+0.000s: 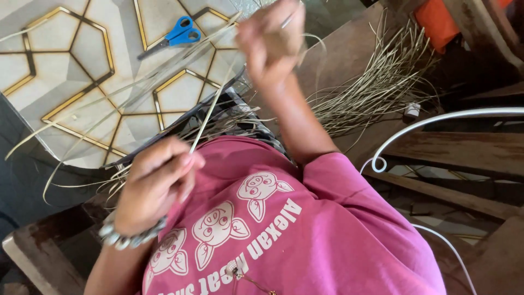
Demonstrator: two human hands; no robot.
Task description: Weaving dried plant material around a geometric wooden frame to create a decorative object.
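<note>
- Head view: left hand (155, 183), fingers pinched on one pale reed strip (210, 109).
- Right hand (270, 41), blurred, fingers closed on that strip's far end.
- One pair of blue scissors (176, 35) on the patterned floor (60, 65).
- One loose reed bundle (376, 82), strands too many to count.

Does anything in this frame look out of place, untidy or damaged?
Nothing looks damaged. Loose straw strands sprawl untidily over the wooden surface, and blue scissors lie on the patterned floor. The left hand and right hand pinch one thin strand between them.

The shirt (327, 229) is magenta-pink with white cartoon pig faces and white lettering. At ten o'clock, the floor (71, 49) shows cream hexagons outlined in gold and black. Blue-handled scissors (174, 35) lie at eleven o'clock. Pale straw-coloured strands (376, 82) fan out at one o'clock, near an orange cloth (436, 19).
</note>
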